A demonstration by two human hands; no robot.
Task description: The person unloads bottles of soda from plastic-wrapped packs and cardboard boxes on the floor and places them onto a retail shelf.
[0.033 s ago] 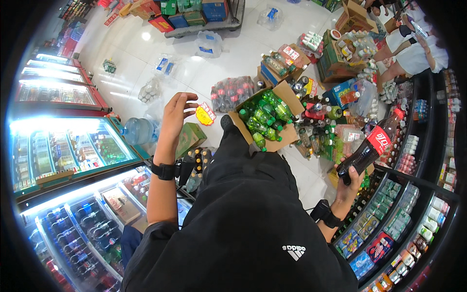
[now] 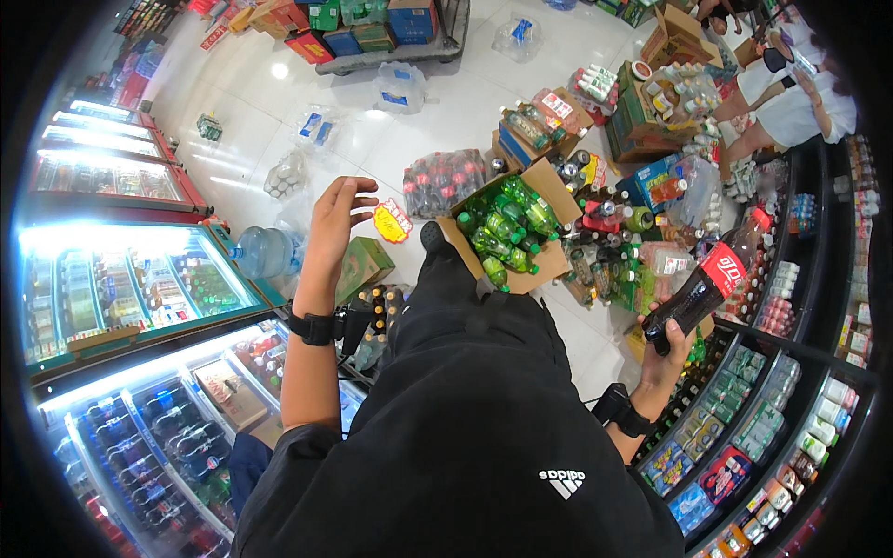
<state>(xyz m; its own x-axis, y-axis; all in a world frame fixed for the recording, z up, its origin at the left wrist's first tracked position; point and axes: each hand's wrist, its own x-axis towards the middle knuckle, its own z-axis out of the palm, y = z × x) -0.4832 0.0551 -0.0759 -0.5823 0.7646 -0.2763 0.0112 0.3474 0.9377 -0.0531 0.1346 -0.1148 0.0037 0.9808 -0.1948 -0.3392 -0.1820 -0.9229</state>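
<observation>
My right hand (image 2: pixel 668 352) grips a large cola bottle (image 2: pixel 714 279) near its base. The bottle has dark liquid, a red label and a red cap, and leans with the cap up and away to the right, in front of the shelves. Raised at the left, my left hand (image 2: pixel 340 206) holds nothing, its fingers apart and slightly bent. An open cardboard box (image 2: pixel 554 190) full of green bottles (image 2: pixel 507 223) stands on the floor by my foot. Beyond it lies a wrapped pack of dark bottles (image 2: pixel 445 181), with a yellow and red sign (image 2: pixel 392 221) beside it.
Lit glass-topped coolers (image 2: pixel 139 288) line the left. Stocked dark shelves (image 2: pixel 791 372) curve along the right. Loose bottles (image 2: pixel 595 265) and stacked cartons (image 2: pixel 642 126) crowd the floor ahead. A loaded trolley (image 2: pixel 391 54) stands far off; people (image 2: pixel 791 107) are at the far right.
</observation>
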